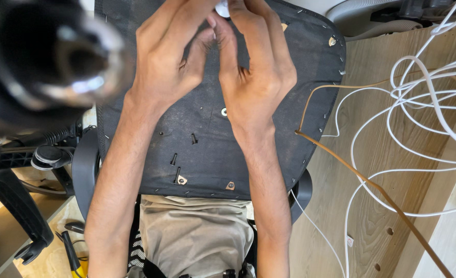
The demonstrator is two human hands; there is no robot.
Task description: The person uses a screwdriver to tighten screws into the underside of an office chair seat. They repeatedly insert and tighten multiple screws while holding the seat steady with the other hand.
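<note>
Both hands' [215, 56] fingertips, cut off above.

White part [223, 8] behind fingertips, cropped

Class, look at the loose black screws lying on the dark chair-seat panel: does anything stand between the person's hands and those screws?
Nothing visible does. Both hands, left hand and right hand, pinch a small white object at the panel's far end; the screws lie on bare panel between the forearms.

Single head-worn view, looking steeply down at close range onto the black seat panel [207, 128]. Forearms enter from the frame's bottom edge; panel fills the centre, wooden surface [351, 195] right of it.
</note>
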